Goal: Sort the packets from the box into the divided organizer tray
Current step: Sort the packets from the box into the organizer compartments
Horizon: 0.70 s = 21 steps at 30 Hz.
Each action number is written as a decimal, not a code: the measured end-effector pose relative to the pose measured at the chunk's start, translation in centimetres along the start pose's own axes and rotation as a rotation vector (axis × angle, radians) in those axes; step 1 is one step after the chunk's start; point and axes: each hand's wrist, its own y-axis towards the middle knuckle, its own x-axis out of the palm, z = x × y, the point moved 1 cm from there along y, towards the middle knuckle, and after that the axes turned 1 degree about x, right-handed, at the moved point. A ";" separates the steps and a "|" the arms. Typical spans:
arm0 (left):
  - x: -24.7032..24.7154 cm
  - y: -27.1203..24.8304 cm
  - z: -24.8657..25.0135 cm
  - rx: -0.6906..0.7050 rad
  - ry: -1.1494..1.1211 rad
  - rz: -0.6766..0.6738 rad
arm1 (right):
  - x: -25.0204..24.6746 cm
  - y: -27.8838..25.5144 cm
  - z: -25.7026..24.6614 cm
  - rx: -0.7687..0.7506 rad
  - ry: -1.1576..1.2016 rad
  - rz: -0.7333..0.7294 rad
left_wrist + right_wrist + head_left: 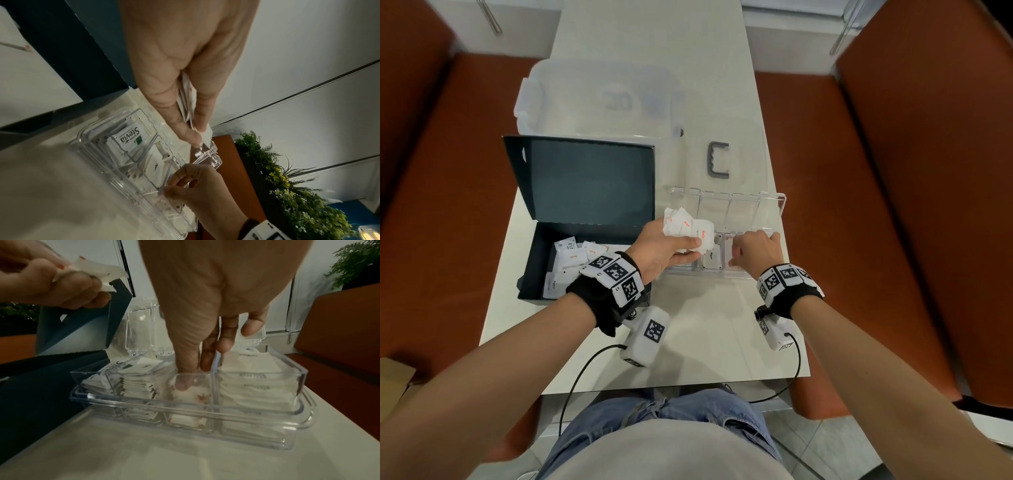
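A dark box point(541, 250) with its lid up stands left on the table and holds loose white packets point(575, 255). To its right stands the clear divided organizer tray point(722, 274), lid point(739, 209) tipped back. My left hand point(688, 248) grips a bunch of red-printed salt packets point(685, 222) above the tray's left end. My right hand point(193, 374) reaches down into the third compartment. Its thumb and forefinger pinch the top salt packet point(191, 392) there. Stevia packets point(131, 136) fill a left compartment, and other white packets point(252, 386) fill the right one.
A large clear storage bin point(592, 99) stands behind the box, and a grey handle point(717, 159) lies behind the tray. Orange-brown benches point(893, 205) flank the table. Leafy plants point(298, 194) stand beyond the right bench. Cables hang from my wrist cameras over the table's near edge.
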 end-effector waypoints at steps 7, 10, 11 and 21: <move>0.3 -0.2 0.1 -0.001 -0.016 -0.024 | -0.9 -0.5 0.8 -0.022 0.153 -0.015; 0.4 -0.1 0.2 -0.016 -0.034 -0.022 | -2.1 -0.9 1.4 -0.015 0.241 0.011; 0.4 -0.1 0.3 -0.024 -0.040 -0.022 | -2.6 -1.0 1.5 -0.013 0.273 0.031; 0.9 0.0 0.4 0.017 0.037 -0.058 | -6.0 -1.8 -1.6 -0.089 0.834 0.101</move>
